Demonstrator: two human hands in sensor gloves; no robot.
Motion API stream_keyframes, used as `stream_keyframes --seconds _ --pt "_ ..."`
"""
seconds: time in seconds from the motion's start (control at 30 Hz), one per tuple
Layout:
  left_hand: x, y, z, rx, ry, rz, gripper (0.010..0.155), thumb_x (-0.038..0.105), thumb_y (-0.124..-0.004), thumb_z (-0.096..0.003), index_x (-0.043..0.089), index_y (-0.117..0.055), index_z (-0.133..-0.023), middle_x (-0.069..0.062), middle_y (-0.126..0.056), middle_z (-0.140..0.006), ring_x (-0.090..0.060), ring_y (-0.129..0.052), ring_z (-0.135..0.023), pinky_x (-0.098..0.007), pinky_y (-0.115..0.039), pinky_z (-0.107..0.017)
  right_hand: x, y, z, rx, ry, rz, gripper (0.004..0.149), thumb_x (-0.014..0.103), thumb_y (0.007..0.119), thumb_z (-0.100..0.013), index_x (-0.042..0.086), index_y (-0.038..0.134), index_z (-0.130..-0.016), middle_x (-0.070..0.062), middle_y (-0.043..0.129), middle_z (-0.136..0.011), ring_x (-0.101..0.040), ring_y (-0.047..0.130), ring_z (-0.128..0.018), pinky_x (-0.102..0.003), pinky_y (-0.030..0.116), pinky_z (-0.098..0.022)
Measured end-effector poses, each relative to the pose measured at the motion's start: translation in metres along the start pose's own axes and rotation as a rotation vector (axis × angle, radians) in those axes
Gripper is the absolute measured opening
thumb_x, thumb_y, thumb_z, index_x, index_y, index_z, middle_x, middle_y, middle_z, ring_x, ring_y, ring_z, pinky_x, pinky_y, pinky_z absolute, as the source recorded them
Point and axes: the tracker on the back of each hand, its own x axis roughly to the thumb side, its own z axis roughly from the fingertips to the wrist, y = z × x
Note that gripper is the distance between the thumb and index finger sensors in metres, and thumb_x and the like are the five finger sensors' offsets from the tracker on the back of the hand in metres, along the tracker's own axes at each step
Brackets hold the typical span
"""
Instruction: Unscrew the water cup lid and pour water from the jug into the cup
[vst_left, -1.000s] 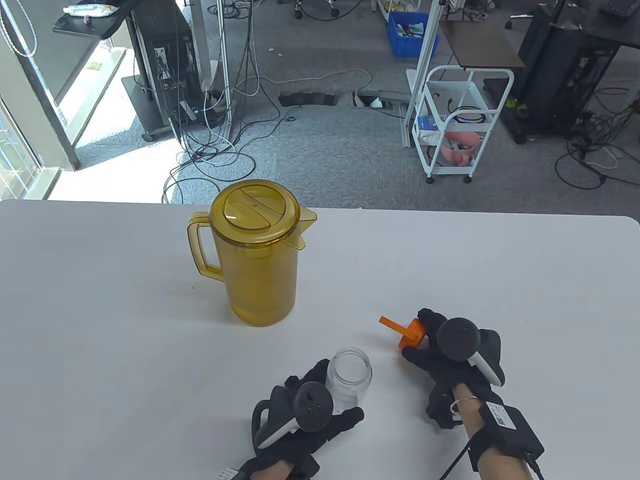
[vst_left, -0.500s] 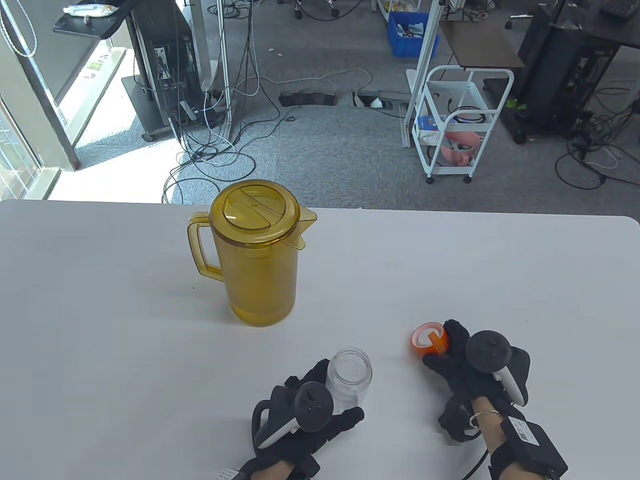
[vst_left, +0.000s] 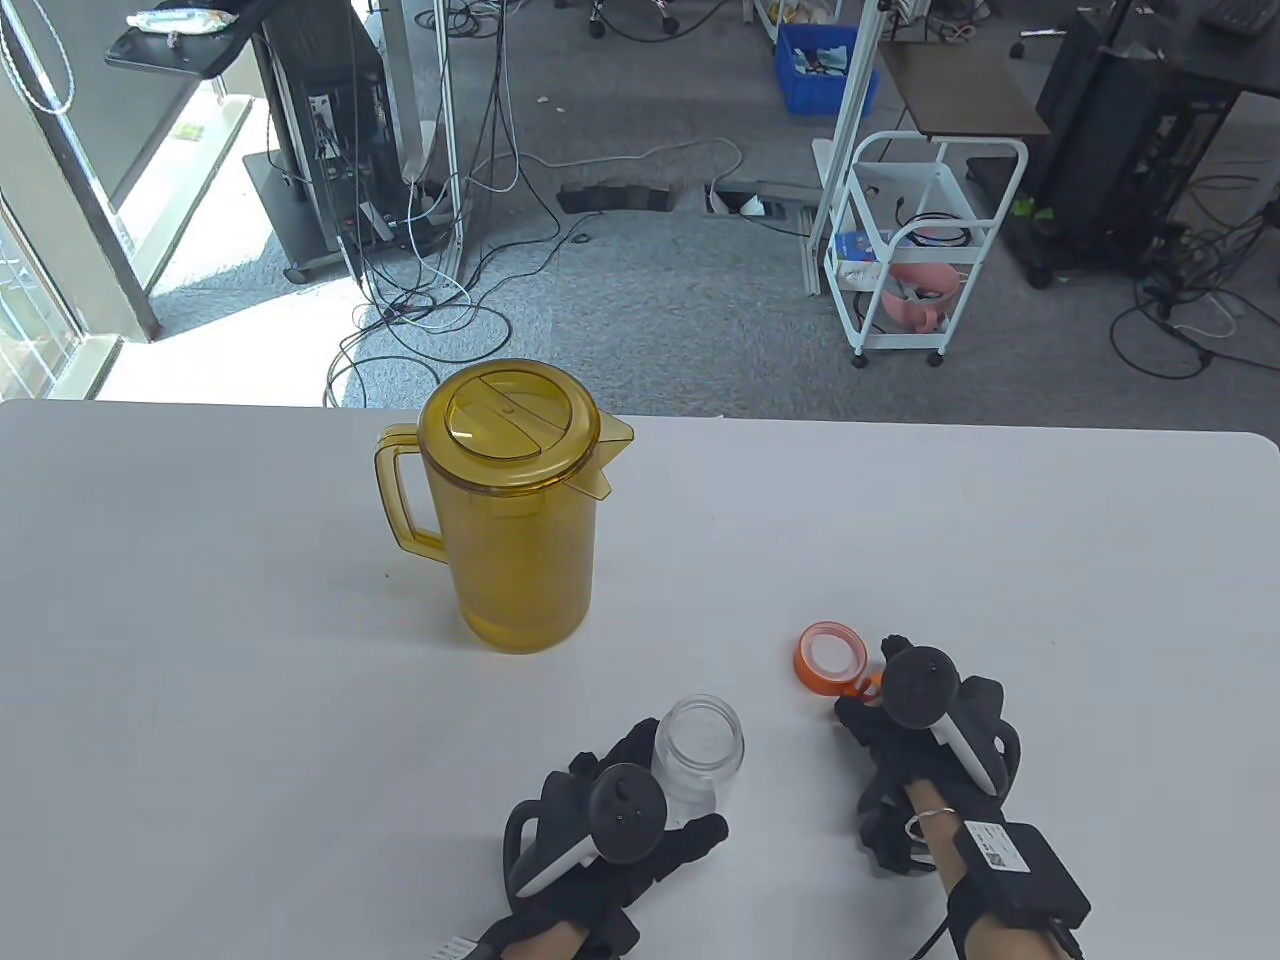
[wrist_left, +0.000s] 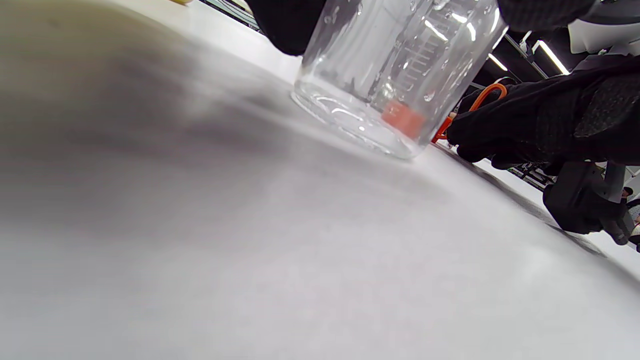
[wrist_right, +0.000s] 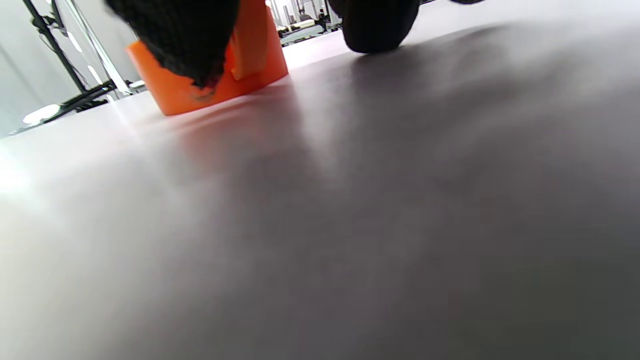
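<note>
Setting: white table (vst_left: 200, 700), with cabled workshop floor and a white trolley (vst_left: 925, 250) beyond its far edge.

Item 1, jug (vst_left: 515, 500): amber, lidded, upright at 11 o'clock from the cup, well apart from both your hands.

Item 2, cup (vst_left: 700, 755): clear, mouth open, upright near the table's front edge. Your left hand (vst_left: 600, 840) has its fingers wrapped around the lower wall.

Item 3, lid (vst_left: 830, 655): orange, now resting open side up on the table at 2 o'clock from the cup. A second ago your right hand (vst_left: 920, 740) carried it tilted in the air; half a second ago it was coming down.

Change noted: the lid is set down, so unscrewing looks done and the pour is what remains.

Unclear: the right fingertips lie against the lid's strap loop, but whether they pinch it or merely touch cannot be told. Water level in the jug is hard to read.
</note>
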Motion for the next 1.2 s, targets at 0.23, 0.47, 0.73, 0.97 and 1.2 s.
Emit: stream_keyframes --seconds 0.23,0.47,0.73,0.97,1.2 --pt "0.000 0.000 0.000 0.000 0.000 0.000 0.111 0.084 -0.047 -0.0517 0.007 0.003 -0.114 -0.009 -0.024 -0.122 -0.022 -0.051 -0.118 -0.065 -0.034 -0.086 0.038 -0.075 0.036 0.088 -0.341 -0.030 0.106 0.055 0.074 -0.054 0.000 0.002 -0.111 -0.035 0.001 -0.113 -0.061 0.006 -0.104 -0.076 0.006 -0.060" --pt "0.000 0.000 0.000 0.000 0.000 0.000 0.111 0.083 -0.047 -0.0517 0.007 0.003 -0.114 -0.009 -0.024 -0.122 -0.022 -0.051 -0.118 -0.065 -0.035 -0.086 0.077 -0.039 0.088 0.069 -0.750 -0.319 0.109 0.059 0.073 -0.052 0.004 -0.001 -0.109 -0.031 0.002 -0.115 -0.057 0.009 -0.106 -0.074 0.013 -0.066" --pt "0.000 0.000 0.001 0.002 0.003 0.001 0.111 0.083 -0.048 -0.0516 0.007 0.003 -0.114 -0.008 -0.025 -0.122 -0.022 -0.052 -0.118 -0.065 -0.035 -0.086 0.086 0.031 0.098 0.103 -0.742 -0.555 0.112 0.058 0.077 -0.048 0.003 -0.004 -0.105 -0.032 0.006 -0.112 -0.057 0.022 -0.107 -0.070 0.023 -0.069" --pt "-0.001 0.000 0.001 0.004 0.007 0.002 0.111 0.083 -0.049 -0.0515 0.007 0.002 -0.114 -0.008 -0.025 -0.121 -0.022 -0.052 -0.118 -0.063 -0.037 -0.087 0.097 0.048 0.102 0.021 -0.672 -0.665 0.107 0.051 0.081 -0.048 0.004 0.003 -0.106 -0.031 0.019 -0.113 -0.054 0.037 -0.106 -0.069 0.030 -0.069" --pt "-0.002 0.002 0.004 0.032 -0.006 0.007 0.108 0.081 -0.052 -0.0523 0.009 -0.003 -0.116 -0.009 -0.029 -0.123 -0.025 -0.056 -0.117 -0.064 -0.039 -0.085 0.095 0.047 0.101 -0.020 -0.638 -0.674 0.100 0.046 0.086 -0.047 0.009 0.016 -0.108 -0.025 0.034 -0.113 -0.048 0.051 -0.105 -0.069 0.036 -0.069"
